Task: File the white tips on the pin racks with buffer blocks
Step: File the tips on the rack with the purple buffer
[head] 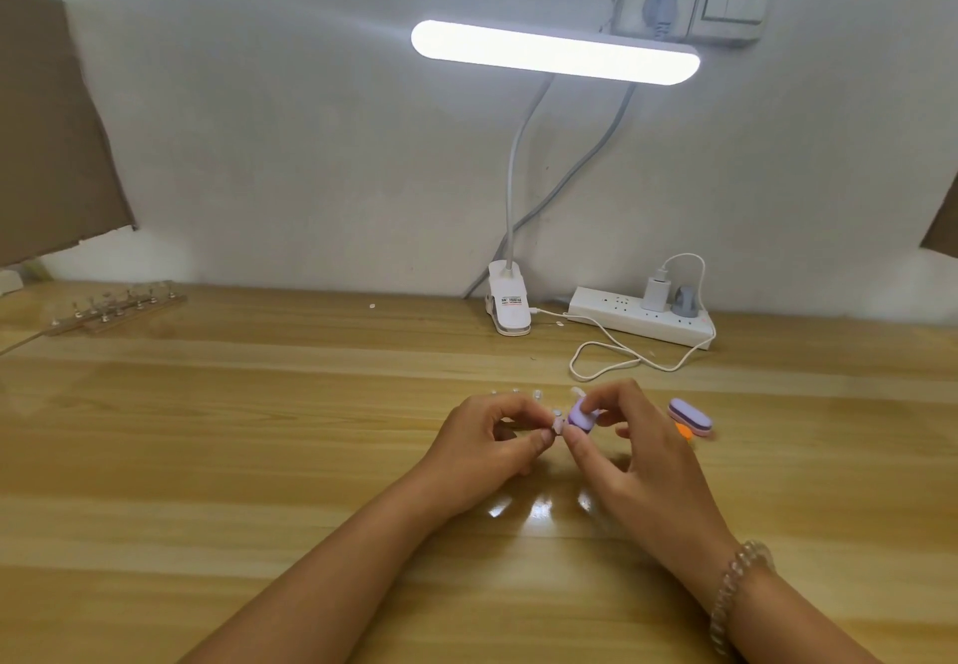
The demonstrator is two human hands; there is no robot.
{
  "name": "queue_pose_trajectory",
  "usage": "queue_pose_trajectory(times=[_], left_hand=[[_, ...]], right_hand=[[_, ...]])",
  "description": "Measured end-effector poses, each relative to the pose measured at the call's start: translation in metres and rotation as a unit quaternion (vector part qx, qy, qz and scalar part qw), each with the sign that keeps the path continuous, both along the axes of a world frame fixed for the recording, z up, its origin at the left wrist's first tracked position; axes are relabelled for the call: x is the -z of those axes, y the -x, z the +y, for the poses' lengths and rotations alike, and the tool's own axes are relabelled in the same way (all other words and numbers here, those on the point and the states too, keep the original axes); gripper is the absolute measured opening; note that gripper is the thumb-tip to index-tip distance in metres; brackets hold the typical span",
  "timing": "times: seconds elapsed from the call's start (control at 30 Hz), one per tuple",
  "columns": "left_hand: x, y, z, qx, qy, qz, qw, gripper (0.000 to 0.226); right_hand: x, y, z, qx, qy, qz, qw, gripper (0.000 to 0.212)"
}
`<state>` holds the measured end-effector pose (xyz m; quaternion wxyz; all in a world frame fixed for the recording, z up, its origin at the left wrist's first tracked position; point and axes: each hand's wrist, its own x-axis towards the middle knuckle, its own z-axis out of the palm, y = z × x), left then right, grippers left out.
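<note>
over the mid tabletop (259,456): left hand (497,435) pinches a white tip (559,426), right hand (622,435) pinches a purple buffer block (581,417) against it.
tip looks light, thin, easily flicked away; best pinched by its sides, filing edge exposed.

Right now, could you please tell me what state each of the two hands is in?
Left hand: closed, pinching a small whitish tip.
Right hand: closed, gripping a small purple oval buffer block.
</note>
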<state>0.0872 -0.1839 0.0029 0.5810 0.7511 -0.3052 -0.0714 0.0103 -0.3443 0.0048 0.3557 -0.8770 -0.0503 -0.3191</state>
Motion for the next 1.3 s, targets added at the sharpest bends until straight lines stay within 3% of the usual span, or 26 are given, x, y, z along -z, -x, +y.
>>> queue_pose_trajectory(times=[0.17, 0.33, 0.5, 0.7, 0.83, 1.03, 1.2, 1.3], left_hand=[[-0.001, 0.000, 0.000, 0.002, 0.001, 0.006, 1.000, 0.021], [0.000, -0.001, 0.000, -0.006, 0.000, 0.007, 1.000, 0.015], [0.000, -0.001, 0.000, -0.003, -0.004, 0.006, 1.000, 0.021], [-0.001, 0.000, 0.000, -0.003, 0.006, 0.003, 1.000, 0.019], [-0.001, 0.000, 0.001, 0.003, 0.010, 0.007, 1.000, 0.023], [-0.001, 0.000, 0.000, -0.006, 0.002, -0.004, 1.000, 0.020], [-0.002, 0.001, 0.001, -0.004, 0.013, 0.005, 1.000, 0.027], [-0.002, 0.001, 0.000, -0.013, -0.005, -0.008, 1.000, 0.022]], right_hand=[[-0.001, 0.004, 0.008, -0.052, 0.052, -0.015, 0.997, 0.020], [-0.002, 0.000, -0.002, 0.007, -0.008, 0.007, 1.000, 0.017], [-0.001, 0.005, 0.008, -0.057, 0.047, 0.003, 0.997, 0.021], [-0.002, 0.001, -0.001, -0.006, -0.008, 0.001, 1.000, 0.016], [-0.001, 0.005, 0.007, -0.057, 0.044, -0.003, 0.997, 0.022], [-0.001, 0.001, -0.001, -0.009, -0.005, 0.011, 1.000, 0.015], [-0.002, 0.006, 0.009, -0.055, 0.049, -0.003, 0.997, 0.019], [-0.001, 0.000, 0.004, -0.023, 0.023, 0.018, 0.999, 0.016]])
